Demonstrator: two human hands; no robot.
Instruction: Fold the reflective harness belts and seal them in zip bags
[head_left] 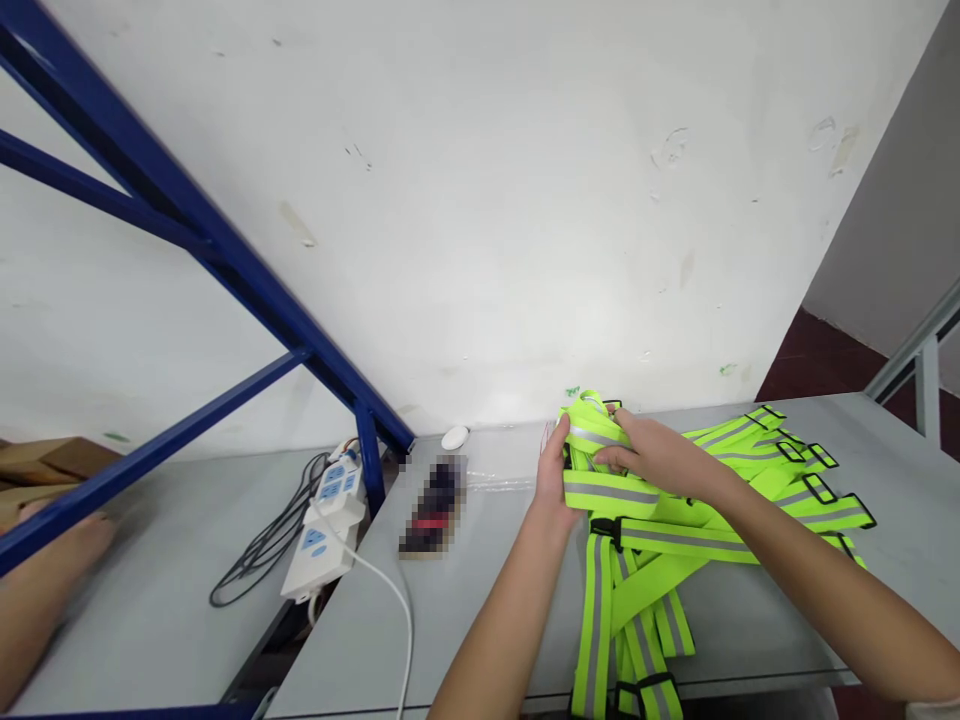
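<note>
Nearest us, our forearms [499, 610] reach over the table [472, 570]. Left hand [556, 462] holds the left side of a strap bundle [596, 438] near the wall [480, 280]; right hand [660, 455] grips its right side, fingers narrow. Loose straps [675, 538] lie alongside, rightward and nearer us. We judge the step as gathering folds; next calls for a firm left hold while the right evens them.

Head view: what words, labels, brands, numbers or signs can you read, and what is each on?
No text is readable.
White power strips: markings on blue panels, too small to read.
Clear plastic: red mark beside left hand, too small to read.
Pixelated item: unreadable.
Yellow-green straps: no lettering visible.
Wall: green marks, no legible words.
</note>
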